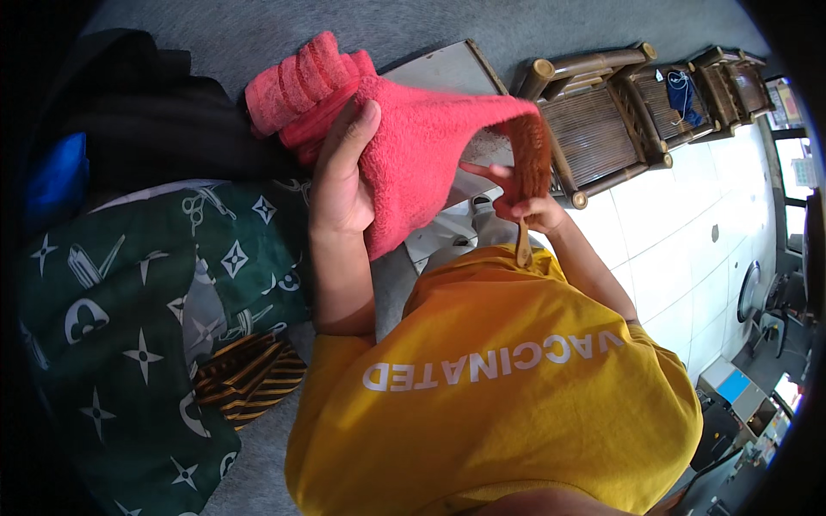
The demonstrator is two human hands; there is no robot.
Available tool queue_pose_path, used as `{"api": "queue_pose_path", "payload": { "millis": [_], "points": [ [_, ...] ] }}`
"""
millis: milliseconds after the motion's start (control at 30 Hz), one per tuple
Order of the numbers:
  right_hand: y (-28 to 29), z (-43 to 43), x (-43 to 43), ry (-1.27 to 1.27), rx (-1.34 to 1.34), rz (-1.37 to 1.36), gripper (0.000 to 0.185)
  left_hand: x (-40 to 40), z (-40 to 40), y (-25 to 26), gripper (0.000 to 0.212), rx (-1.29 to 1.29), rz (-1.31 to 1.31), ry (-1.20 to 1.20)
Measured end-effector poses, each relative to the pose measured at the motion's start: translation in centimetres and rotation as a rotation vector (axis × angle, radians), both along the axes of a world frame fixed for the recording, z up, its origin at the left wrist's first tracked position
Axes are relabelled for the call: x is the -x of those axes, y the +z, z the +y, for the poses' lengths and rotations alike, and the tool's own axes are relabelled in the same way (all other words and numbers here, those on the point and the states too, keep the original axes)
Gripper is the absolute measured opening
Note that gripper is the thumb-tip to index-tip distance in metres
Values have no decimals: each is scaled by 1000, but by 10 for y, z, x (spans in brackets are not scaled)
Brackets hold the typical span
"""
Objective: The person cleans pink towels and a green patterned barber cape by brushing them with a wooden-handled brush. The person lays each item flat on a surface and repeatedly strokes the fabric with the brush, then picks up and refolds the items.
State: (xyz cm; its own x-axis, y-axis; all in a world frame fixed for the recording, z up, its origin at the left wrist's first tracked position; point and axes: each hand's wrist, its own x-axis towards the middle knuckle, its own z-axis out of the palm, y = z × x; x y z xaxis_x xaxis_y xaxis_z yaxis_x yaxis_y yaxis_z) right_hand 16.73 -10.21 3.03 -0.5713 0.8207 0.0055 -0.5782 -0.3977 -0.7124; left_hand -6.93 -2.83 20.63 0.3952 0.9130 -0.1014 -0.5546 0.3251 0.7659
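Note:
My left hand (345, 177) grips a pink terry towel (413, 148) with the thumb over its near face. The towel stretches to the right, and its narrow far end meets the top of a brush with brown bristles (533, 155). My right hand (532, 205) holds this brush, its wooden handle (523, 248) pointing down toward my yellow shirt; the index finger sticks out to the left. Behind my left hand lie folded pink towels (300, 90), partly hidden by the held one.
A dark green cape printed with scissors and razors (142, 309), a striped black and gold cloth (258, 380) and black fabric (193, 129) lie at left. A pale board-like surface (445, 68) is behind the towel. Bamboo chairs (594, 129) line the right, above white floor tiles (677, 213).

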Motion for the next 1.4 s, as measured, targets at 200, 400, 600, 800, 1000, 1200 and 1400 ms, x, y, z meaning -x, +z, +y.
{"api": "queue_pose_path", "payload": {
  "millis": [200,400,600,800,1000,1200,1400],
  "points": [
    [22,20,24,-67,197,249,77,12,-18,11,43,43,-50,-15],
    [13,28,41,-9,300,266,67,12,-37,10,42,-61,-245,-40],
    [22,34,35,-8,255,456,69,28,-44,10,51,-66,-400,-29],
    [45,39,21,156,257,265,33,38,-43,10,56,-74,-521,-29],
    [101,52,-23,-335,185,-15,24,71,-27,4,38,-335,1,259],
    [161,69,-73,-691,-192,-494,32,78,-4,15,24,-426,344,464],
    [212,117,-92,-918,-566,-965,33,50,75,30,21,-499,283,644]
  ]
}}
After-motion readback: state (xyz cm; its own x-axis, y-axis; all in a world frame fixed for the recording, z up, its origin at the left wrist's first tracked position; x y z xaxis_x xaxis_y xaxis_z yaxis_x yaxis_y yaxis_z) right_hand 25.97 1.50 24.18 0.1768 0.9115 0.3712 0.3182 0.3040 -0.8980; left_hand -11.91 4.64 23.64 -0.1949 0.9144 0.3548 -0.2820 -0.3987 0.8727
